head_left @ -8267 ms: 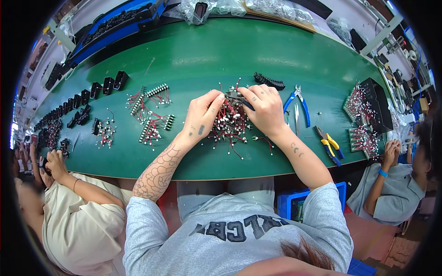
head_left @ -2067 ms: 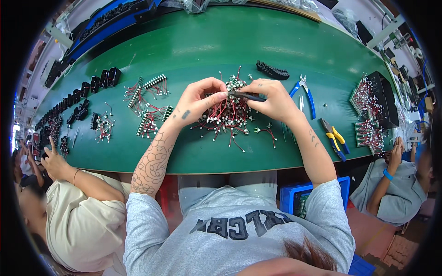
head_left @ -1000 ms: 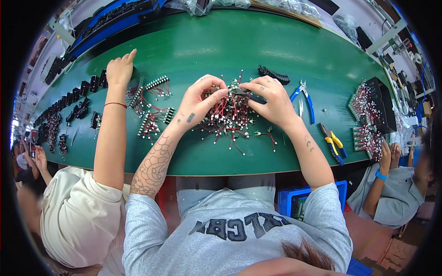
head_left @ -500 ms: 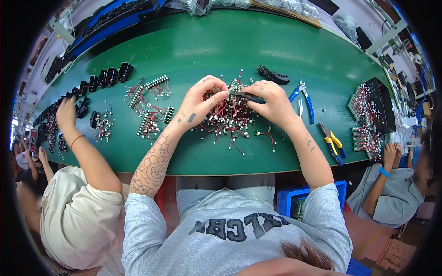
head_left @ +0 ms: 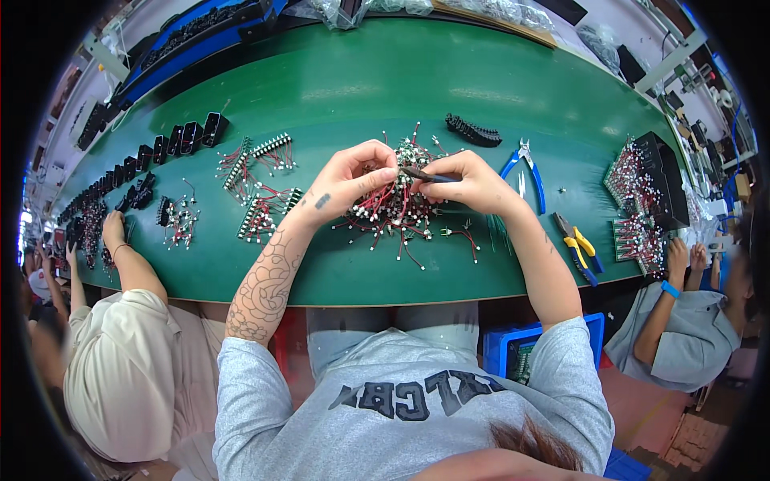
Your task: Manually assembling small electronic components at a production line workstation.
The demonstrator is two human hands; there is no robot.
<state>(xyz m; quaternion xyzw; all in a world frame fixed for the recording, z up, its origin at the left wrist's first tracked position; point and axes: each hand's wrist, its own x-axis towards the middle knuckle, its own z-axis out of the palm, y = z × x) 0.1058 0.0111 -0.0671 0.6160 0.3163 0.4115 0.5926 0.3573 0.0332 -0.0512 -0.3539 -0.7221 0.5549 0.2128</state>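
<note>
Over a pile of red-and-black wires with small white connectors [head_left: 393, 212], both my hands work close together. My left hand [head_left: 357, 176] is pinched, thumb against forefinger, at the pile's upper part; what lies between those fingertips is too small to make out. My right hand [head_left: 475, 186] grips a slim dark tool that looks like tweezers [head_left: 427, 175]. Its grey tip points left and reaches my left fingertips. A loose wire piece [head_left: 463, 233] lies just right of the pile.
Blue-handled pliers [head_left: 536, 180] and yellow-and-blue pliers [head_left: 579, 248] lie to the right. A black connector strip [head_left: 473, 131] sits beyond my hands. Wired terminal strips [head_left: 269, 210] lie on the left. Co-workers' hands [head_left: 115, 232] are at both table ends; a blue bin [head_left: 496, 353] stands below the edge.
Both my hands have shifted slightly, and the tool in my right hand is tilted a little differently. The left co-worker's hand has moved down toward the near table edge.
</note>
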